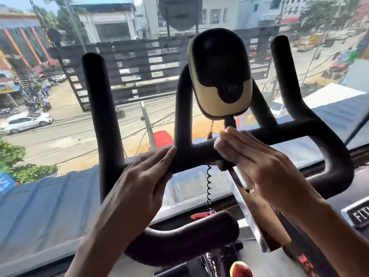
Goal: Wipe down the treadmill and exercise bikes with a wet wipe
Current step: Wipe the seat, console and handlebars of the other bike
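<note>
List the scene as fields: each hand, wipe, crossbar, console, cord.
left hand: flat on the crossbar, fingers straight
right hand: fingers straight, pressing the wipe on the crossbar below the console
wipe: white, only a small bit shows under the right fingertips
console: on its stem above the crossbar, screen dark
cord: black coil hanging below the crossbar

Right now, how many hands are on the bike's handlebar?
2: the left hand lies flat on the crossbar left of centre; the right hand presses a white wipe below the console.
</note>
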A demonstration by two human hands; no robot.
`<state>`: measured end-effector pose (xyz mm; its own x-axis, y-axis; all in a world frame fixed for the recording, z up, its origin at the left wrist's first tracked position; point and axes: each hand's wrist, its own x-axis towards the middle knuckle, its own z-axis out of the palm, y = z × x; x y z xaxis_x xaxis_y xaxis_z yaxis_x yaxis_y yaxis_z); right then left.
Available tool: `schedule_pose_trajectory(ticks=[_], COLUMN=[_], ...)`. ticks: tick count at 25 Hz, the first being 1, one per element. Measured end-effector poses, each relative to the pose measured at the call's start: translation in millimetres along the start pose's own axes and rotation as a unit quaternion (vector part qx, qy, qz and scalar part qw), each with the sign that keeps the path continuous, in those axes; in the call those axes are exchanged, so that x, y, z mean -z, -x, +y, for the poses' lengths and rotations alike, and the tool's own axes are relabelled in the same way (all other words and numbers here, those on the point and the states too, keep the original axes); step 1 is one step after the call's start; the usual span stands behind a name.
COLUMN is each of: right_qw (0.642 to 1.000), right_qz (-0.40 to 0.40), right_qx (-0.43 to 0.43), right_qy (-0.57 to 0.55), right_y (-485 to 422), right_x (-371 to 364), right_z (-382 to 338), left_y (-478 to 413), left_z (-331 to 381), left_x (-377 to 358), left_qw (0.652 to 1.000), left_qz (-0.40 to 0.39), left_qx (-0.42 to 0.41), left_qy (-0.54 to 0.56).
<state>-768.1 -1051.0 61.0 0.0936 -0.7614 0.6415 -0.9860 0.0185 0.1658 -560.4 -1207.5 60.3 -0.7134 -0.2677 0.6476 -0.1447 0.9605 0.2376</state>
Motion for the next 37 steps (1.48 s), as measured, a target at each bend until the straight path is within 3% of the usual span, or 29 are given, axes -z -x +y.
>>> schedule_pose_trajectory(ticks=[4, 7, 11, 15, 19, 21, 26, 31, 34, 37], right_qw=[0.991, 0.994, 0.996, 0.994, 0.970, 0.961, 0.965, 0.973, 0.962, 0.968], right_qz=[0.013, 0.014, -0.026, -0.015, 0.093, 0.084, 0.064, 0.065, 0.107, 0.075], right_qx=[-0.115, -0.067, 0.006, -0.034, -0.149, -0.193, -0.210, -0.173, -0.194, -0.212], right_qy=[-0.074, -0.081, -0.087, -0.106, -0.169, -0.179, -0.143, -0.138, -0.157, -0.115], right_y=[-10, -25, -5, 18, -8, -20, 18, 46, 28, 10], right_x=[-7, -29, -10, 13, 16, -1, -14, -1, 5, -9], right_z=[-20, -45, -16, -7, 3, -9, -19, -33, -28, -27], left_y=[1, 1, 3, -3, -28, -37, -31, -31, -30, -29], left_z=[0, -1, 0, 2, 20, 25, 10, 11, 9, 9], left_x=[0, -1, -1, 6, 8, -1, -19, -21, -22, -21], left_qw=[1.000, 1.000, 1.000, 1.000, 0.993, 0.991, 0.984, 0.988, 0.989, 0.990], left_qz=[0.008, 0.015, 0.013, 0.001, 0.026, 0.003, -0.078, -0.064, -0.061, -0.053], left_qx=[0.003, -0.001, -0.005, 0.002, -0.049, -0.075, -0.096, -0.097, -0.097, -0.101], left_qy=[0.003, 0.013, 0.002, -0.029, -0.102, -0.115, -0.129, -0.104, -0.093, -0.088])
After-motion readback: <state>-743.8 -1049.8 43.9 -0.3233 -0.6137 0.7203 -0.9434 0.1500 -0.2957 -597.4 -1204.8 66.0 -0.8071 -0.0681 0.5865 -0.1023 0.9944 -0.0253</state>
